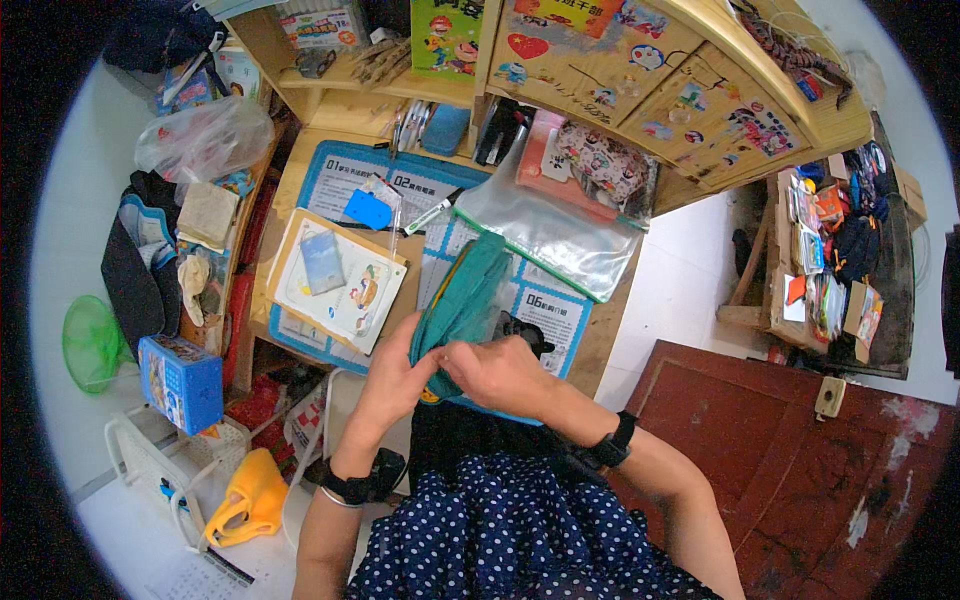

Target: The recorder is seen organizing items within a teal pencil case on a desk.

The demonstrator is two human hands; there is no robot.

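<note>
A teal green zip pouch [463,292] with a yellow-edged zipper stands tilted above the desk, in front of my body. My left hand [394,379] grips its near left side, thumb on top. The fingers of my right hand [502,371] are pinched at the pouch's near end, touching my left thumb; the exact part they hold is hidden. Part of the pouch's right side looks clear. Behind my right hand lies a black object [531,330], partly covered. A printed blue-bordered desk mat [559,311] lies beneath.
Left on the desk are a booklet [330,300] with a small blue packet [321,261] on it, a blue plastic item [367,209] and a marker [433,212]. A clear green-edged zip folder [555,240] lies at right. A wooden cabinet [645,67] overhangs the back.
</note>
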